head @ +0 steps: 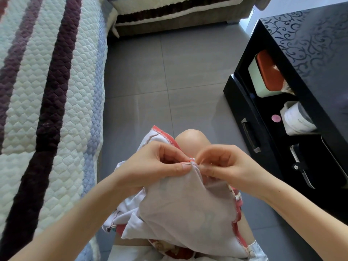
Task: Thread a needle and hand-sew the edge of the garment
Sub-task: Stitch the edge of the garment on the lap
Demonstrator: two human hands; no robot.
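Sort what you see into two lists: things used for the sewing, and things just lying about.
In use: garment, needle, left hand, right hand.
Lying about: quilt, cabinet, orange-lidded box, white tub, pink disc.

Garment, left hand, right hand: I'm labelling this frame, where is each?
garment [188, 206], head view, pale middle panel.
left hand [150, 162], head view, back of hand.
right hand [228, 162], head view, back of hand.

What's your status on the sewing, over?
Left hand pinches garment edge. Right hand pinches needle, tip showing at the edge. Nothing in the way.
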